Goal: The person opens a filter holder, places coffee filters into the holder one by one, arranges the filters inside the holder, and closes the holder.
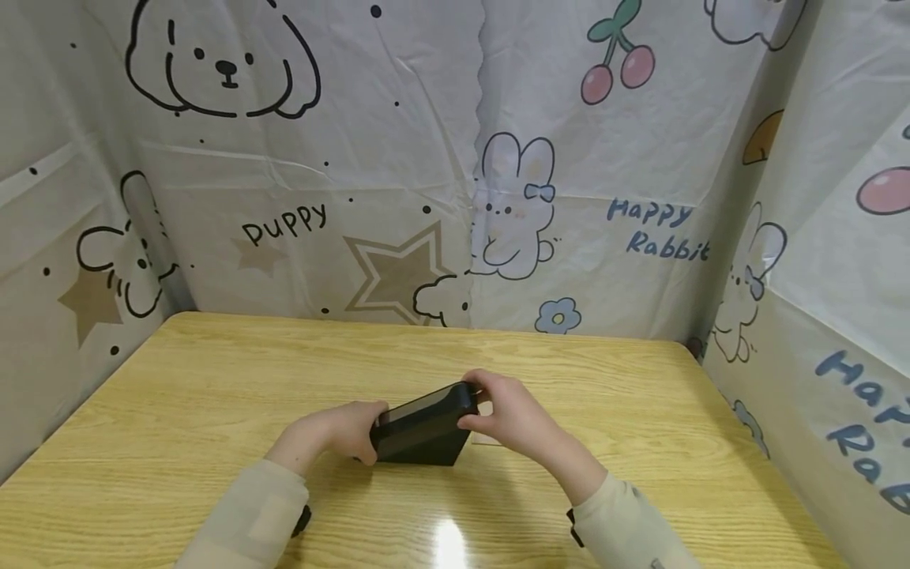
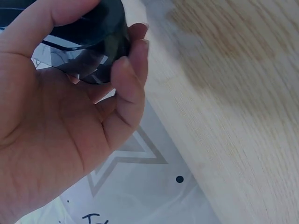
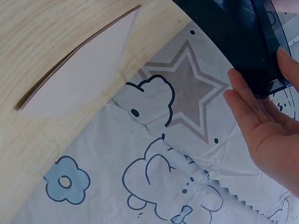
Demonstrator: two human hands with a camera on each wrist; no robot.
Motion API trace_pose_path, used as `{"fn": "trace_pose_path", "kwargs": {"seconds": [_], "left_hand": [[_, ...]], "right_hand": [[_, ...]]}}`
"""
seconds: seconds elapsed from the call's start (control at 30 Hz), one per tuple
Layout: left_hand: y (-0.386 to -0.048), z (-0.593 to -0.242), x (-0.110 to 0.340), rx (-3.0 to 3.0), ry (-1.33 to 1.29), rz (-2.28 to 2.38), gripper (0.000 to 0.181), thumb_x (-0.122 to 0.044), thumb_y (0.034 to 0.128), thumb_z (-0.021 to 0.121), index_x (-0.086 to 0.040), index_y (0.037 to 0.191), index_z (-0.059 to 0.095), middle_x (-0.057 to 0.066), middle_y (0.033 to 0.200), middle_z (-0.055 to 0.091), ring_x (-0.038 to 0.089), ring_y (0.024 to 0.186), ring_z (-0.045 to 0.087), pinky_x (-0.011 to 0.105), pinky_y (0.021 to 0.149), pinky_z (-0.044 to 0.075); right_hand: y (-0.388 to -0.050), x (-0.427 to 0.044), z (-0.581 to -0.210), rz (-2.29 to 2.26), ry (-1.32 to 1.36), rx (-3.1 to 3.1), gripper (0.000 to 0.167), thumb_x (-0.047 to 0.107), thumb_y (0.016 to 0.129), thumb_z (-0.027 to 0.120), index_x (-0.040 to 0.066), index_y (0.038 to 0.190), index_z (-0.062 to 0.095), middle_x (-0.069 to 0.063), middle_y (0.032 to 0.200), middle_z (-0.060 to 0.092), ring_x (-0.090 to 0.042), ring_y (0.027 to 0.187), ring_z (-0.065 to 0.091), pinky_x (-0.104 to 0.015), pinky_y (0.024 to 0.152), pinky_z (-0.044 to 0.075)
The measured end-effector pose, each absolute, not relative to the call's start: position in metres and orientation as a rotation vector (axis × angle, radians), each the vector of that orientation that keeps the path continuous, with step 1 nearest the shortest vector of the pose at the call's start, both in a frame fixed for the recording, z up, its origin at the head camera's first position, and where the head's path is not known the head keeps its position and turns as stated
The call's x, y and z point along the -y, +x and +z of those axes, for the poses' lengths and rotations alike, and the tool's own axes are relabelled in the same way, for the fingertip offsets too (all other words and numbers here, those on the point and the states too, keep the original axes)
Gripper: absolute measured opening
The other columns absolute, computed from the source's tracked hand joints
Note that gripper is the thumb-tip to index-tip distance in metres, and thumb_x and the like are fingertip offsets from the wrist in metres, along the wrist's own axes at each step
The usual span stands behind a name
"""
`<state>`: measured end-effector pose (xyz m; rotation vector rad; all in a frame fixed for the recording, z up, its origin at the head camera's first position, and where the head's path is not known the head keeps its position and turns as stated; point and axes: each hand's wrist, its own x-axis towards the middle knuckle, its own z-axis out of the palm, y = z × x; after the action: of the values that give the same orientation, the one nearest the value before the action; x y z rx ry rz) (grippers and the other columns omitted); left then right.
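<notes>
A black box-like object [image 1: 426,431] with a glossy, partly see-through cover is held tilted over the table, its right end higher. Around its left end, my left hand [image 1: 353,431] grips it with thumb and fingers; the left wrist view shows the rounded dark end [image 2: 88,51] between them. At the raised right end, my right hand [image 1: 508,415] holds the corner between thumb and fingers. The right wrist view shows the black side [image 3: 233,42] against those fingers. What kind of object it is, I cannot tell.
A pale flat piece with a brown edge [image 3: 84,74] lies on the wooden table [image 1: 249,363], partly hidden behind the right hand in the head view. White cloth [image 1: 398,158] printed with cartoon animals hangs at the back and both sides.
</notes>
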<state>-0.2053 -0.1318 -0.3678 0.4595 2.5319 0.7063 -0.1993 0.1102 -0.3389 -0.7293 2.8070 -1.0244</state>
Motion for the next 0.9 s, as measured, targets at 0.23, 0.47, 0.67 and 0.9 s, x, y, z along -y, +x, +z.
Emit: {"fn": "trace_pose_path", "kwargs": {"seconds": [0.23, 0.47, 0.67, 0.9], "left_hand": [[-0.208, -0.369, 0.132, -2.54, 0.463, 0.73, 0.038, 0.008, 0.0681, 0.067, -0.006, 0.1, 0.051, 0.006, 0.086, 0.051, 0.02, 0.076, 0.045, 0.031, 0.061, 0.036], [-0.21, -0.368, 0.134, -2.566, 0.515, 0.768, 0.034, 0.002, 0.0681, 0.07, -0.005, 0.098, 0.056, 0.004, 0.089, 0.055, 0.019, 0.076, 0.046, 0.03, 0.063, 0.04], [-0.209, -0.365, 0.132, -2.606, 0.505, 0.736, 0.029, 0.0, 0.0678, 0.072, -0.005, 0.093, 0.058, 0.003, 0.085, 0.056, 0.018, 0.074, 0.047, 0.031, 0.063, 0.042], [-0.207, -0.36, 0.131, -2.638, 0.489, 0.727, 0.03, 0.0, 0.0653, 0.072, -0.004, 0.092, 0.06, 0.004, 0.085, 0.057, 0.019, 0.073, 0.049, 0.031, 0.063, 0.044]], "right_hand": [[-0.2, -0.117, -0.337, -0.974, -0.683, -2.805, 0.039, 0.011, 0.077, 0.076, 0.005, 0.109, 0.057, -0.004, 0.096, 0.066, -0.016, 0.089, 0.064, -0.034, 0.079, 0.051], [-0.2, -0.126, -0.335, -0.966, -0.67, -2.779, 0.034, 0.01, 0.077, 0.076, 0.008, 0.105, 0.056, -0.001, 0.093, 0.065, -0.013, 0.087, 0.063, -0.034, 0.079, 0.05], [-0.2, -0.129, -0.335, -0.978, -0.688, -2.77, 0.036, 0.01, 0.076, 0.076, 0.006, 0.106, 0.057, -0.002, 0.094, 0.065, -0.013, 0.086, 0.063, -0.037, 0.08, 0.051], [-0.2, -0.131, -0.336, -1.006, -0.681, -2.748, 0.035, 0.007, 0.076, 0.076, 0.004, 0.105, 0.057, -0.004, 0.094, 0.065, -0.014, 0.085, 0.063, -0.037, 0.08, 0.052]]}}
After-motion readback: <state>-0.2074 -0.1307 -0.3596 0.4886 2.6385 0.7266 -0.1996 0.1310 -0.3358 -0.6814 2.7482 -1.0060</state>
